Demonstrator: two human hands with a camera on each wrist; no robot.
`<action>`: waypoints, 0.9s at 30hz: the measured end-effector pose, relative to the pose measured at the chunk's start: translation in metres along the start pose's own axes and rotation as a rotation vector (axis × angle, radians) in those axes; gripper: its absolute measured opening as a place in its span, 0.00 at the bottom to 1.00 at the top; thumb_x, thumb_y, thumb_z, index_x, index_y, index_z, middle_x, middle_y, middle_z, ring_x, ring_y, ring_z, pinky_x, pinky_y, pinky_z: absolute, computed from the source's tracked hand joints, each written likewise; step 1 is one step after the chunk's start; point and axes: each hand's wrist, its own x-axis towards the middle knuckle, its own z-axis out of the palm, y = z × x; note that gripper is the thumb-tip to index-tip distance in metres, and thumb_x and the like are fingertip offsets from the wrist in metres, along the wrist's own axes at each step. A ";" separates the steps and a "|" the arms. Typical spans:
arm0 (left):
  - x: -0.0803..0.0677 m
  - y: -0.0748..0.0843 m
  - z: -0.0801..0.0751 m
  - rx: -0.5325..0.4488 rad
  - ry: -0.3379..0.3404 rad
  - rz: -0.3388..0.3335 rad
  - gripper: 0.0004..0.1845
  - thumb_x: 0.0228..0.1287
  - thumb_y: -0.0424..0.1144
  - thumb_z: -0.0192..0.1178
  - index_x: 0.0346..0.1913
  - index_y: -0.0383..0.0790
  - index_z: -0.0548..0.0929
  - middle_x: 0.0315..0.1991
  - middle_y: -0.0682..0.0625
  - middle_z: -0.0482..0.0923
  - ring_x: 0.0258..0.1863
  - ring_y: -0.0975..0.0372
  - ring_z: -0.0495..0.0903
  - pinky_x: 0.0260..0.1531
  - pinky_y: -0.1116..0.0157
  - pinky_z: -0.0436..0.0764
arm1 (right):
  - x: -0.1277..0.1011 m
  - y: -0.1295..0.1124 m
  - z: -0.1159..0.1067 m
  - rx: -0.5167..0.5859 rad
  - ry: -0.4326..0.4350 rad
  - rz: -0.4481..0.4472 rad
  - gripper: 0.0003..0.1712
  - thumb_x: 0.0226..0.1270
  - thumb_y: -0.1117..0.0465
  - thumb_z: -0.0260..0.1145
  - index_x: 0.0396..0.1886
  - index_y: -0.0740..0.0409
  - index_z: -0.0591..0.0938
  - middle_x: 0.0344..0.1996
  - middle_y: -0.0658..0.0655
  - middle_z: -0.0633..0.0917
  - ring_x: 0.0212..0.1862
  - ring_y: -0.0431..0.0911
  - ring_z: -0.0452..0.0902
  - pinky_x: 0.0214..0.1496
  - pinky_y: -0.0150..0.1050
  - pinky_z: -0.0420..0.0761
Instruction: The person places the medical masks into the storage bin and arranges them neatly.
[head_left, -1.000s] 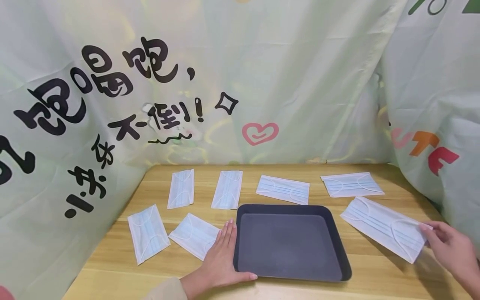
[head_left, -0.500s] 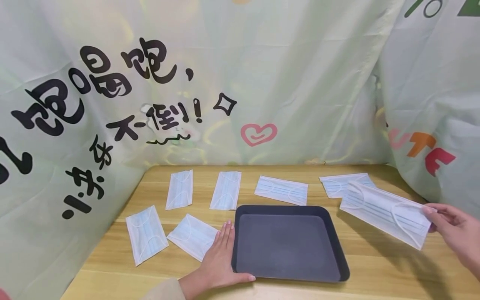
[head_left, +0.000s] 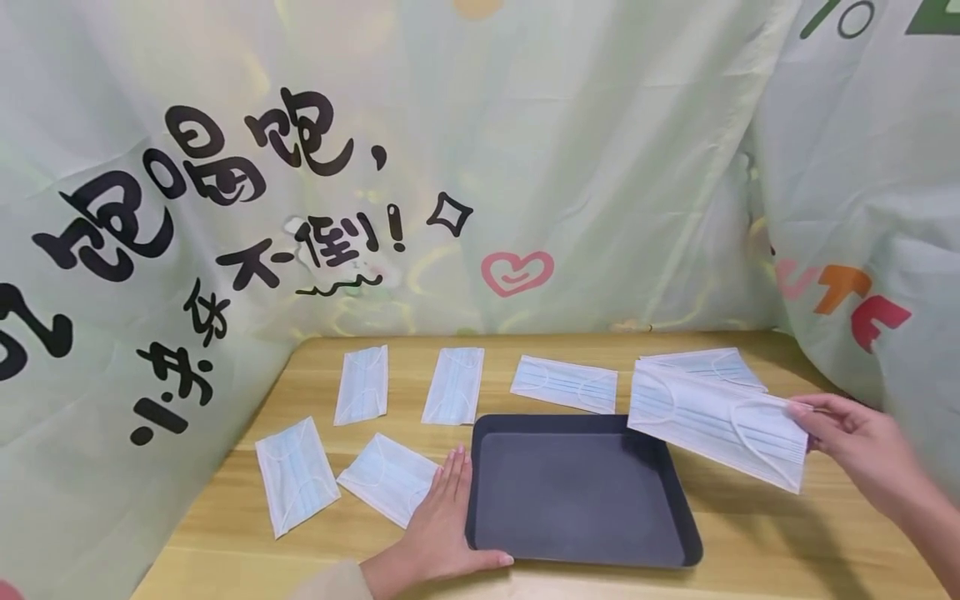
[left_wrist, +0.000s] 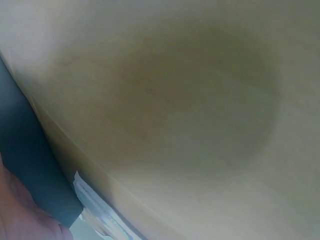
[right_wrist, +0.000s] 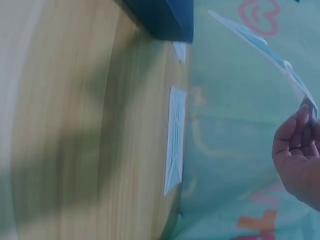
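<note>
From my remote seat, I see the tray (head_left: 581, 487) on the desk (head_left: 750, 533), near its front edge and about centred. My left hand (head_left: 442, 521) lies flat on the desk against the tray's left side. Left of it lie two masks (head_left: 296, 475), one touching the fingers. Behind the tray a row of four masks (head_left: 566, 383) runs along the desk's far side. My right hand (head_left: 855, 446) holds a mask (head_left: 716, 421) in the air over the tray's right rear corner.

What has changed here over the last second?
The right hand, pinching one mask by its end, lifted it off the table and carried it leftward over the tray's right corner. The left hand stayed flat against the tray; the other masks lie unmoved.
</note>
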 end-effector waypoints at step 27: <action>0.000 -0.001 0.004 0.065 0.050 0.027 0.68 0.40 0.83 0.43 0.70 0.26 0.49 0.72 0.34 0.45 0.72 0.47 0.47 0.68 0.54 0.59 | 0.007 -0.003 0.105 0.136 -0.334 0.083 0.07 0.70 0.63 0.54 0.39 0.55 0.79 0.26 0.40 0.82 0.28 0.34 0.76 0.31 0.30 0.78</action>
